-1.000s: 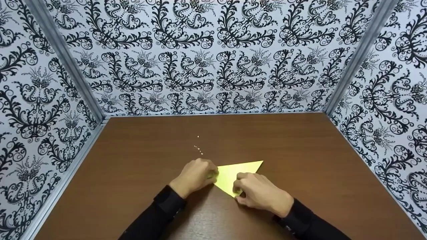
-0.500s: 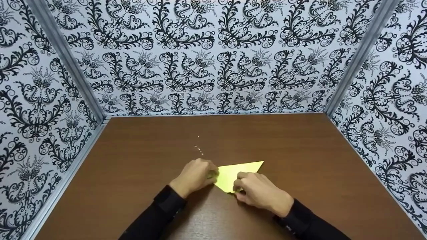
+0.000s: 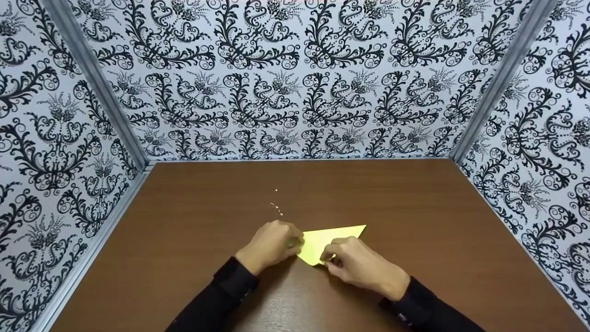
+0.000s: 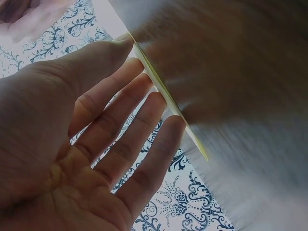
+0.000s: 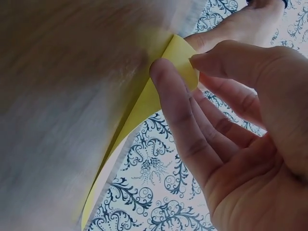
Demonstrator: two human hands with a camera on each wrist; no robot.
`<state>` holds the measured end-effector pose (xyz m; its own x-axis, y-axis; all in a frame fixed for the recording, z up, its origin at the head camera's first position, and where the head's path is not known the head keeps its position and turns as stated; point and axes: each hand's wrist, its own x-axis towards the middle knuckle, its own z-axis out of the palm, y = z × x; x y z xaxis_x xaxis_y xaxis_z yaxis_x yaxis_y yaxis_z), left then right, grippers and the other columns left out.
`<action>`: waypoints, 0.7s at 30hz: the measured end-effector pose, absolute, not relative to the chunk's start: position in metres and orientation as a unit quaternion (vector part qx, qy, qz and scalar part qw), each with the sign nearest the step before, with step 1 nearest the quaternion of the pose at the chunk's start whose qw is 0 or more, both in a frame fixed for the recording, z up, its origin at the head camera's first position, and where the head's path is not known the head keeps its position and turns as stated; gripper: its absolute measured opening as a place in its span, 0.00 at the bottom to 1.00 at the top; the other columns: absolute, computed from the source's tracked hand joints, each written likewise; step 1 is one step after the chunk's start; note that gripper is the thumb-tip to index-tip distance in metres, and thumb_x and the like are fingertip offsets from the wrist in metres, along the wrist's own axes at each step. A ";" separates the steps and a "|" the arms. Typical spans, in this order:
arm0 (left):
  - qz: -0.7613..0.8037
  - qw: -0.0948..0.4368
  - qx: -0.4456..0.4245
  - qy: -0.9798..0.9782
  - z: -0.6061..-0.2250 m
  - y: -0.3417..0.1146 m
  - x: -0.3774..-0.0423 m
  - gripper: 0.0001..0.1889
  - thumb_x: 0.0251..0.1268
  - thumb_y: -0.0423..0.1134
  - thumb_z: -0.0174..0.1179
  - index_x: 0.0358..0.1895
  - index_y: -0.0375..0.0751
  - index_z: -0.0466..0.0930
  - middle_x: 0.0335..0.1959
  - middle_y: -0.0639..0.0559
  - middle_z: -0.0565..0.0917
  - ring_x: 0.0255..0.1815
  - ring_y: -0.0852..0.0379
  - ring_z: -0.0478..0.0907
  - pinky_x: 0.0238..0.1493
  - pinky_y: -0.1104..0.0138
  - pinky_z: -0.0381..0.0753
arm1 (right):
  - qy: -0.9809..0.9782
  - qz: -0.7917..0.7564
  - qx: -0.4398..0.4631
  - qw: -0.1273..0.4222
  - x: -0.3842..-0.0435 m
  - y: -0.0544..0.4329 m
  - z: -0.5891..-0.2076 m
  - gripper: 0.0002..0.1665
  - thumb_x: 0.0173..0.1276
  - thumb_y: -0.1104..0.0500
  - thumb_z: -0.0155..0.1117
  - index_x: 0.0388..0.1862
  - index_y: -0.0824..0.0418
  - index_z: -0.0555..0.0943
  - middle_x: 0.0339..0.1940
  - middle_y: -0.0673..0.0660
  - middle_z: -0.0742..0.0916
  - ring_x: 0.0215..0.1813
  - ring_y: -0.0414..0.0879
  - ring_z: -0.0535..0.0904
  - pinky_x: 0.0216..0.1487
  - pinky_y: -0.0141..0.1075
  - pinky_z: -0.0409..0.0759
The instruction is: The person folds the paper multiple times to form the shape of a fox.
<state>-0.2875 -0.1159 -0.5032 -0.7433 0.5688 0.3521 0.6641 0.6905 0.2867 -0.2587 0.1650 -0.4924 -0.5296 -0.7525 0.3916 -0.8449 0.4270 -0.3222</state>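
A sheet of yellow paper (image 3: 318, 240), folded to a triangle, lies on the brown table between both hands in the head view. My left hand (image 3: 273, 242) presses the paper's left end down. Its fingers (image 4: 147, 113) look nearly straight in the left wrist view, with thumb and fingertips resting along the paper's edge. With thumb and fingers, my right hand (image 3: 359, 267) pinches the near corner. The right wrist view has this corner of yellow paper (image 5: 180, 57) curling up off the table, one finger lying against its face. The palm side of both hands is hidden from the head view.
Several tiny white specks (image 3: 277, 207) lie on the wooden table (image 3: 207, 193) beyond the left hand. Walls with a black-and-white scroll pattern (image 3: 295, 83) and grey corner posts (image 3: 103, 92) enclose the table at the back and sides.
The paper's near corner, flat and pointed a second ago, is now curled up in the right hand's pinch. The left hand has stayed in place on the paper.
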 end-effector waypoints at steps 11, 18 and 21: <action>-0.207 0.119 -0.341 -0.909 -0.503 -0.117 -0.287 0.09 0.67 0.34 0.85 0.47 0.42 0.97 0.46 0.50 0.99 0.47 0.49 0.97 0.51 0.53 0.97 | -0.835 0.285 0.468 0.040 -0.259 0.166 -0.488 0.05 0.74 0.70 0.81 0.44 0.64 0.91 0.42 0.58 0.96 0.41 0.39 0.95 0.42 0.27 0.93; -0.208 0.119 -0.341 -0.909 -0.502 -0.117 -0.286 0.09 0.67 0.34 0.85 0.47 0.41 0.98 0.46 0.49 0.99 0.47 0.50 0.97 0.50 0.54 0.97 | -0.838 0.278 0.467 0.052 -0.261 0.166 -0.489 0.07 0.74 0.70 0.82 0.41 0.61 0.91 0.39 0.54 0.96 0.40 0.38 0.94 0.42 0.32 0.95; -0.202 0.121 -0.345 -0.909 -0.503 -0.116 -0.287 0.09 0.67 0.34 0.85 0.47 0.40 0.98 0.46 0.49 0.99 0.46 0.50 0.97 0.49 0.55 0.97 | -0.842 0.275 0.460 0.063 -0.262 0.166 -0.489 0.08 0.75 0.70 0.82 0.41 0.59 0.90 0.38 0.52 0.96 0.40 0.37 0.94 0.42 0.28 0.93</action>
<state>-0.2870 -0.1164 -0.5031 -0.7327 0.5780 0.3593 0.6759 0.6800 0.2842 -0.2621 0.1658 -0.4892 -0.5692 -0.7400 0.3584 -0.8090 0.4260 -0.4050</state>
